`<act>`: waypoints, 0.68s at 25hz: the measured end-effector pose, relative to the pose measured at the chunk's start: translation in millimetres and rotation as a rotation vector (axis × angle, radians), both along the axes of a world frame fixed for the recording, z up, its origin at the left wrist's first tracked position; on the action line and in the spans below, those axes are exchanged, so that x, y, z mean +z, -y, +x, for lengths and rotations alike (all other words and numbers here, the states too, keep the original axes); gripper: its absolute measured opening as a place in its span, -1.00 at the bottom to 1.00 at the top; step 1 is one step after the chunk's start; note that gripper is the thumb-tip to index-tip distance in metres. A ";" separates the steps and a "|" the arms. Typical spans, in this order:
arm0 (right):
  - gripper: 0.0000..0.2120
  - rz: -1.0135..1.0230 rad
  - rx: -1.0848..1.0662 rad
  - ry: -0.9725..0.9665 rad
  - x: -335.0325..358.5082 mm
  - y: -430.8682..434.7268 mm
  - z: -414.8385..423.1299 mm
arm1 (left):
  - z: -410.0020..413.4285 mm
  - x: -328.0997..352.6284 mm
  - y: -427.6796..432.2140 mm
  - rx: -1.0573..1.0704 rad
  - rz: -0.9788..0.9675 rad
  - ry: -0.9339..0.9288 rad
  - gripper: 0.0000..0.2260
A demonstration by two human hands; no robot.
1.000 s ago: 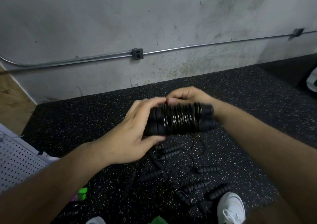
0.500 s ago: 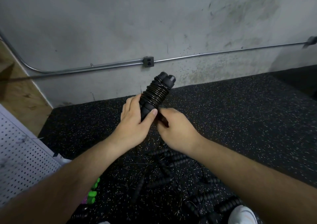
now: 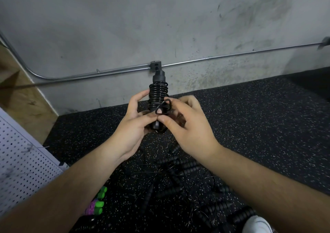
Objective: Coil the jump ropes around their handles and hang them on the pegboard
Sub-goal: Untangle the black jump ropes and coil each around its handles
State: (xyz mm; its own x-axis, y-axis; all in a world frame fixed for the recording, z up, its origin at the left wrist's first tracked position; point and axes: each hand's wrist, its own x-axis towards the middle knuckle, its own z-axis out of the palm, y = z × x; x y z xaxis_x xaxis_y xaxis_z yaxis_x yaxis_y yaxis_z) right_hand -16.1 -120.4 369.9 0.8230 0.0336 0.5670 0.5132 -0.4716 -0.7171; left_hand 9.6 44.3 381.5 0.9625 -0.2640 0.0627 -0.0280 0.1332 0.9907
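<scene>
Left hand [image 3: 132, 125] grips handles [image 3: 158, 79]; right [image 3: 189, 129] pinches glossy loop [image 3: 163, 105]

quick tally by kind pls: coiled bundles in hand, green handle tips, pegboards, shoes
coiled black rope bundle: 1, gripped by left hand and right hand
green handle tips: 4
pegboard: 1
white shoe: 1
total: 7
loose black handles on the floor: too tangled to count
</scene>
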 end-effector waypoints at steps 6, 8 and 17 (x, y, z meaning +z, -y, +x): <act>-0.52 -0.251 -0.059 0.282 3.7 11.5 8.7 | -1.5 -1.9 1.3 -0.057 -0.069 -0.049 -0.43; -0.57 -0.258 -0.070 0.353 10.5 19.0 12.8 | -1.0 -1.5 2.2 -0.089 -0.125 -0.082 -0.44; -0.66 -0.438 0.003 0.443 4.0 52.4 22.8 | 10.7 -1.0 -4.4 -0.170 -0.372 -0.157 -0.45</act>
